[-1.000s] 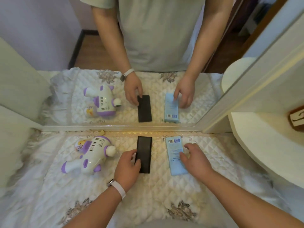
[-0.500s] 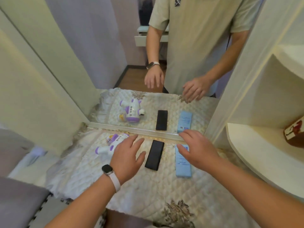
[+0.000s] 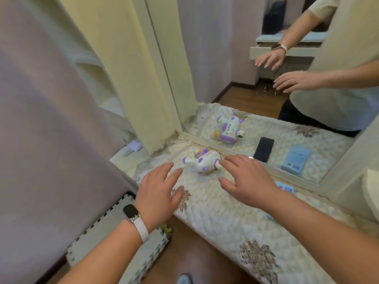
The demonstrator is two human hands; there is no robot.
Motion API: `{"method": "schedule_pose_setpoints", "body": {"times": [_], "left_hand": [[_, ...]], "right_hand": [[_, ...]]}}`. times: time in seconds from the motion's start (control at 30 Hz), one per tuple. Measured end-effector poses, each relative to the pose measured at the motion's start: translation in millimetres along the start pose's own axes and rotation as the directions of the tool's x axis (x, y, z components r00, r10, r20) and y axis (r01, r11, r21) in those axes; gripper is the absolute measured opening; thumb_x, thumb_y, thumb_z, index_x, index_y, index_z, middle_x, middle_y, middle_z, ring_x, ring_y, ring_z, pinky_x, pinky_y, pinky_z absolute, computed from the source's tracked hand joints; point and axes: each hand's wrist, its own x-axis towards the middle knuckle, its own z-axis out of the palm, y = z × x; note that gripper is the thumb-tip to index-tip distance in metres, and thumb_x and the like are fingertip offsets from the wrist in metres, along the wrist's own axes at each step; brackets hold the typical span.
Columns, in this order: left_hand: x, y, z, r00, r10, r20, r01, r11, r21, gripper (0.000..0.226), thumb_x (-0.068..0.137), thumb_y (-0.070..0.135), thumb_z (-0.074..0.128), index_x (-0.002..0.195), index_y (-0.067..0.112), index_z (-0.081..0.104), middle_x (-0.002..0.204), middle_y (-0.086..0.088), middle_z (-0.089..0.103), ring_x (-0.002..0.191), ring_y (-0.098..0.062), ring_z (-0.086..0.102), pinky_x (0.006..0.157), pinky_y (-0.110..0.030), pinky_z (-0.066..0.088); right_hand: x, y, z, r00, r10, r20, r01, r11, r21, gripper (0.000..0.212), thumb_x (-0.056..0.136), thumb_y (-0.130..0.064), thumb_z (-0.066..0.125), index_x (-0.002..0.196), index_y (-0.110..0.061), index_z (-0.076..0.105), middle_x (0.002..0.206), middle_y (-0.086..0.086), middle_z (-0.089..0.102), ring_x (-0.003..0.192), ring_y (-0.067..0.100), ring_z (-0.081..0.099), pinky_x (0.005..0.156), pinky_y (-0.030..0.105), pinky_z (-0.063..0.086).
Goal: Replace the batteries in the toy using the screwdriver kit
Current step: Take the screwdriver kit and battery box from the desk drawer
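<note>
A white and purple toy [image 3: 202, 163] lies on its side on the quilted table cover [image 3: 229, 220], close to the mirror's lower edge. My left hand [image 3: 158, 192] hovers open just left of and below the toy, a watch on its wrist. My right hand [image 3: 245, 179] is spread open to the toy's right, fingertips near the toy's round end; touching or not, I cannot tell. A light blue flat box [image 3: 286, 187] shows partly behind my right hand and forearm. The black flat case shows only as a reflection [image 3: 263, 149] in the mirror.
A large mirror [image 3: 266, 68] stands at the back of the table and reflects the toy, the cases and the person. A cream cabinet panel [image 3: 131, 64] rises at the left. Grey foam floor mats [image 3: 114, 238] and wood floor [image 3: 194, 253] lie below the table edge.
The view has swung left and both hands have moved left, off the black case and blue box, toward the toy. Both hands stay open and hold nothing.
</note>
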Motion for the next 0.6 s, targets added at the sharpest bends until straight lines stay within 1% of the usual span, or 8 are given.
{"method": "schedule_pose_setpoints", "body": {"times": [0.07, 0.2, 0.3, 0.43, 0.53, 0.6], "left_hand": [[-22, -17, -9, 0.999, -0.038, -0.011, 0.038, 0.999, 0.002, 0.048, 0.090, 0.045, 0.046, 0.129, 0.021, 0.059, 0.136, -0.008, 0.058, 0.120, -0.030, 0.057, 0.096, -0.045, 0.047], [-61, -53, -23, 0.996, -0.085, -0.039, 0.085, 0.996, -0.005, 0.046, 0.091, 0.044, 0.044, 0.127, 0.021, 0.061, 0.135, -0.006, 0.058, 0.121, -0.029, 0.057, 0.098, -0.048, 0.046], [-97, -90, -36, 0.990, -0.120, -0.067, 0.119, 0.993, -0.018, 0.046, 0.090, 0.043, 0.045, 0.126, 0.020, 0.063, 0.134, -0.007, 0.060, 0.120, -0.028, 0.058, 0.098, -0.048, 0.046], [-167, -162, -61, 0.972, -0.184, -0.146, 0.182, 0.983, -0.026, 0.044, 0.089, 0.042, 0.047, 0.124, 0.020, 0.063, 0.130, -0.008, 0.061, 0.117, -0.030, 0.059, 0.096, -0.051, 0.049], [-228, -225, -77, 0.950, -0.236, -0.205, 0.247, 0.969, 0.025, 0.043, 0.087, 0.040, 0.049, 0.122, 0.019, 0.064, 0.129, -0.009, 0.062, 0.116, -0.031, 0.059, 0.096, -0.050, 0.049], [-271, -266, -86, 0.929, -0.301, -0.217, 0.318, 0.947, 0.048, 0.043, 0.086, 0.040, 0.051, 0.121, 0.020, 0.064, 0.129, -0.009, 0.062, 0.116, -0.030, 0.058, 0.096, -0.049, 0.048]], "right_hand": [[1, -28, 3, 0.998, -0.055, 0.013, 0.055, 0.998, -0.010, 0.054, 0.087, -0.055, 0.038, 0.125, -0.023, 0.059, 0.124, -0.004, 0.060, 0.116, 0.021, 0.054, 0.094, 0.039, 0.044], [2, -86, 11, 0.990, -0.132, 0.040, 0.135, 0.989, -0.065, 0.052, 0.094, -0.055, 0.038, 0.136, -0.026, 0.049, 0.136, -0.007, 0.051, 0.126, 0.018, 0.044, 0.101, 0.037, 0.036], [5, -140, 20, 0.984, -0.174, 0.045, 0.177, 0.981, -0.073, 0.051, 0.095, -0.054, 0.038, 0.136, -0.025, 0.048, 0.136, -0.006, 0.051, 0.126, 0.019, 0.043, 0.101, 0.037, 0.036], [12, -242, 41, 0.964, -0.263, 0.047, 0.265, 0.962, -0.064, 0.051, 0.091, -0.052, 0.039, 0.129, -0.023, 0.055, 0.129, -0.003, 0.058, 0.120, 0.022, 0.051, 0.095, 0.039, 0.043], [19, -331, 60, 0.922, -0.382, 0.064, 0.386, 0.920, -0.074, 0.053, 0.091, -0.054, 0.036, 0.131, -0.023, 0.054, 0.130, -0.003, 0.057, 0.121, 0.021, 0.050, 0.097, 0.039, 0.044], [24, -389, 74, 0.891, -0.449, 0.073, 0.454, 0.887, -0.087, 0.053, 0.091, -0.055, 0.036, 0.130, -0.023, 0.053, 0.130, -0.003, 0.056, 0.121, 0.022, 0.050, 0.098, 0.039, 0.043]]}}
